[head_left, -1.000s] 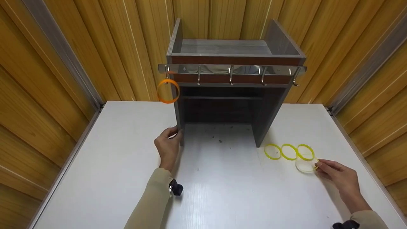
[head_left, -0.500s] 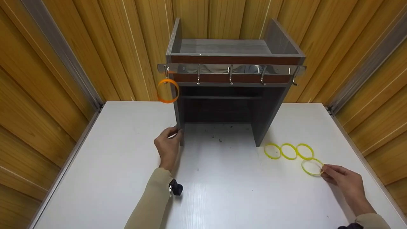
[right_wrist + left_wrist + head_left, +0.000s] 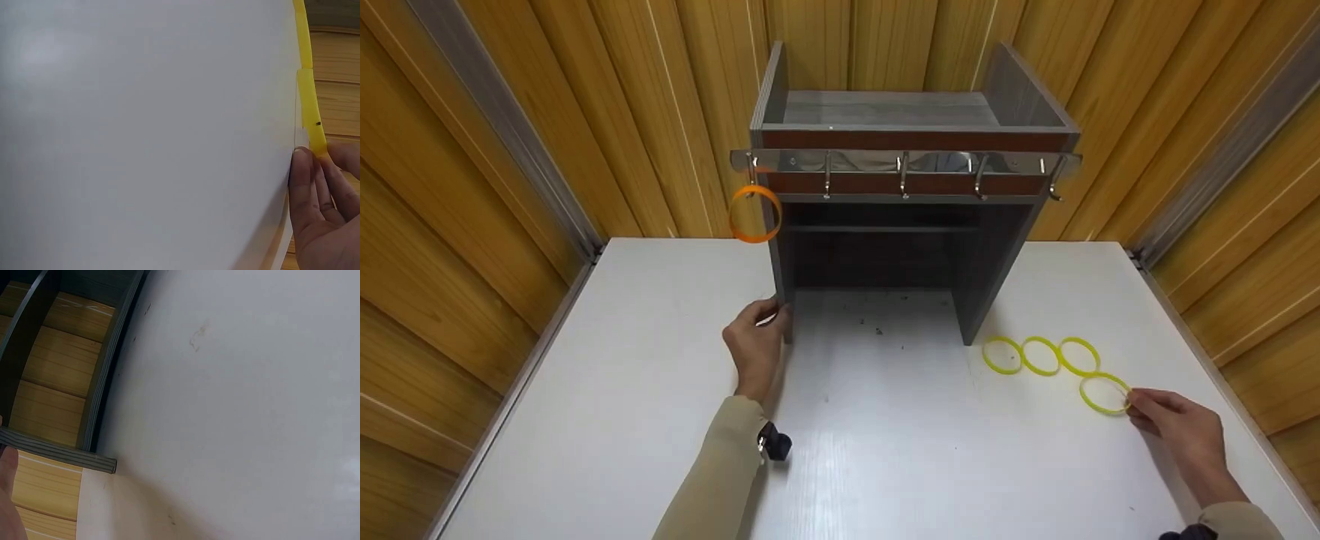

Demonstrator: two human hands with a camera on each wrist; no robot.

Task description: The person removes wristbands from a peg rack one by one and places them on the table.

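Observation:
In the head view my left hand (image 3: 756,346) grips the front edge of the left side panel of a grey wooden shelf (image 3: 915,136). The left wrist view shows a thumb (image 3: 8,467) against that panel's edge, with a fingertip on the other side. My right hand (image 3: 1185,435) pinches the right side of a thin yellow ring (image 3: 1092,407), low at the table. Close behind this ring, three similar yellow rings lie in a row, touching or nearly so. From the right wrist view, thumb and fingers hold the ring's yellow band (image 3: 310,107), seen edge-on.
A metal hook rail (image 3: 866,160) runs across the shelf's front, with several hooks. An orange ring (image 3: 756,239) hangs from its leftmost hook. The shelf stands on a white table (image 3: 660,337), near wood-look panel walls (image 3: 682,112). Small dark specks dot the tabletop beneath the shelf.
My right hand has drawn the pinched ring to the right and slightly toward me, away from the row, and the ring has become flatter on the table. My left hand stays put.

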